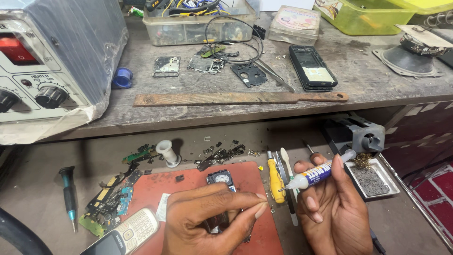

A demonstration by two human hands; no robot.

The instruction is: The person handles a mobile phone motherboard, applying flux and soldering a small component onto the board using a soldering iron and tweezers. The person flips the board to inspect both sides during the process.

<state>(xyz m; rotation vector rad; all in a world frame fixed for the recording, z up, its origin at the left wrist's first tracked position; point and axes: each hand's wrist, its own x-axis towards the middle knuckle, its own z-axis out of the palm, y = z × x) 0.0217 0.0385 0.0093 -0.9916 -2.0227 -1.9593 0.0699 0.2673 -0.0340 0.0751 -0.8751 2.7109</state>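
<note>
Right hand grips a glue tube; left hand pinches a small part.

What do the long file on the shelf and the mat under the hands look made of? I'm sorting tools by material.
The long file looks like steel, dull and rust-brown along its whole length. The red mat under the left hand looks like rubber or silicone: matte, flat, rounded corners, though that can't be confirmed.

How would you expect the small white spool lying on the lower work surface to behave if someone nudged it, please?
The white spool looks round and lies tilted on its side, so a nudge would probably make it roll, likely curving. It seems small and plastic, so probably light. Loose circuit boards sit close by, which it might bump.
</note>
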